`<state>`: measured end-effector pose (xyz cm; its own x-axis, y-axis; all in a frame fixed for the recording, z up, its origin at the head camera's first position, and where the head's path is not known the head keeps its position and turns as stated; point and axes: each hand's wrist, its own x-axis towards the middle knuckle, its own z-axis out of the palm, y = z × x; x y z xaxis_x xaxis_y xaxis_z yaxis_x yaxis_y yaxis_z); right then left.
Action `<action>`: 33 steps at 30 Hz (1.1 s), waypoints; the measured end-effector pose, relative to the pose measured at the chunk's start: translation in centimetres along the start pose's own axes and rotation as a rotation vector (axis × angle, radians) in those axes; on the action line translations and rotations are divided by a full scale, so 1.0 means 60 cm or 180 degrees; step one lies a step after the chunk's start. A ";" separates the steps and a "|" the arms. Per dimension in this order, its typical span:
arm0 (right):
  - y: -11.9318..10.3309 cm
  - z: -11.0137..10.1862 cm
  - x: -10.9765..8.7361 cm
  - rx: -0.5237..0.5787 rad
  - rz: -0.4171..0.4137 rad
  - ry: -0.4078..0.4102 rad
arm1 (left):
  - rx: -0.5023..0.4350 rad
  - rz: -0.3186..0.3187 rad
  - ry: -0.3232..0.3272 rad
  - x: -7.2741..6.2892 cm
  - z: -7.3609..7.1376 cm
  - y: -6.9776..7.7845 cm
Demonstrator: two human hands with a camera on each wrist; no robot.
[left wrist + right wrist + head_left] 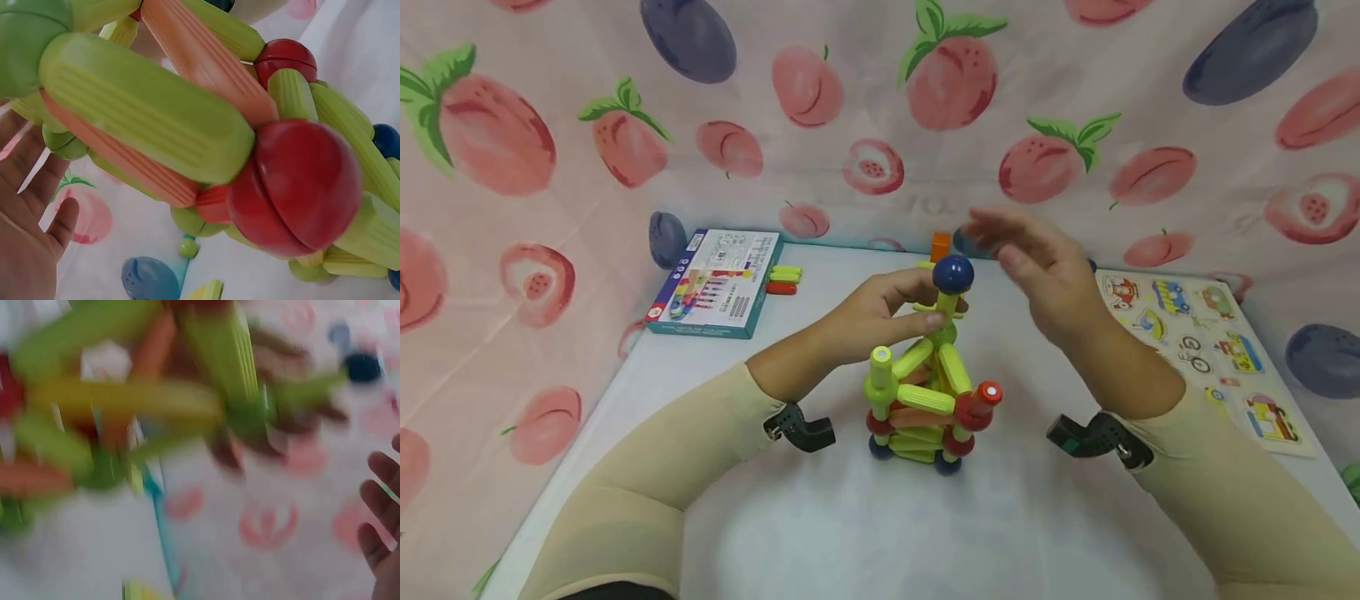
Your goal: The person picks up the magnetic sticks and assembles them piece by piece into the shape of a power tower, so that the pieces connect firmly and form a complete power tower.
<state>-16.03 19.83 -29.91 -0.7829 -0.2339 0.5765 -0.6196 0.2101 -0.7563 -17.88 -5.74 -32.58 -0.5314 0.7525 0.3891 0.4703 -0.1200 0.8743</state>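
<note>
A structure of magnetic building sticks and balls [925, 400] stands on the table, lime and orange sticks joined by red, green and blue balls. At its top, a dark blue ball [953, 274] caps an upright lime stick. My left hand [880, 312] holds the structure just beneath that ball, thumb in front and fingers behind. In the right wrist view, the left fingers [250, 440] show behind the green ball. My right hand [1037, 267] is raised to the right of the blue ball, apart from it, fingers extended and holding nothing.
A toy box [718, 283] lies at the back left, with loose lime sticks [786, 273] and a red stick [782, 288] beside it. An orange piece [940, 247] stands behind the structure. A picture board [1202, 350] lies on the right. A fruit-print curtain [850, 83] rises behind the table.
</note>
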 end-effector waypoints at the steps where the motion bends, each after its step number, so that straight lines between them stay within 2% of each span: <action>1: 0.026 -0.012 0.003 -0.0208 0.0134 0.0196 | -0.0024 -0.0055 0.0016 -0.003 0.000 -0.001; 3: 0.087 -0.044 0.003 -0.0831 0.0627 0.0497 | -0.0132 -0.0187 0.0059 -0.010 0.002 -0.003; 5: 0.154 -0.077 -0.004 -0.1718 0.1159 0.0503 | -0.0242 -0.0344 0.0116 -0.019 0.002 -0.007; 6: 0.186 -0.092 -0.010 -0.2082 0.1364 0.0416 | -0.0309 -0.0410 0.0118 -0.022 0.004 -0.011; 8: 0.239 -0.117 -0.028 -0.2642 0.1711 0.0055 | -0.0426 -0.0529 0.0084 -0.026 0.008 -0.016; 10: 0.276 -0.131 -0.043 -0.3001 0.1865 -0.0237 | -0.0491 -0.0587 0.0025 -0.027 0.012 -0.022; 12: 0.297 -0.136 -0.052 -0.3220 0.1995 -0.0457 | -0.0549 -0.0600 -0.0023 -0.025 0.016 -0.026; 16: 0.317 -0.138 -0.063 -0.3461 0.2058 -0.0579 | -0.0548 -0.0606 -0.0010 -0.022 0.018 -0.028; 22: 0.330 -0.140 -0.075 -0.3507 0.2178 -0.0429 | -0.0514 -0.0702 -0.0029 -0.021 0.018 -0.026; 28: 0.333 -0.138 -0.084 -0.3467 0.2136 -0.0235 | -0.0473 -0.0692 -0.0007 -0.018 0.017 -0.025; 31: 0.317 -0.123 -0.084 -0.3183 0.2024 0.0006 | -0.0463 -0.0742 -0.0020 -0.016 0.017 -0.023; 33: 0.285 -0.103 -0.077 -0.2735 0.1834 0.0223 | -0.0445 -0.0756 -0.0031 -0.015 0.017 -0.021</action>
<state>-23.37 30.36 -43.61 -0.9576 0.1667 0.2348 0.0406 0.8853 -0.4632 -17.26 -5.61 -34.33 -0.6080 0.7763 0.1662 0.2312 -0.0272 0.9725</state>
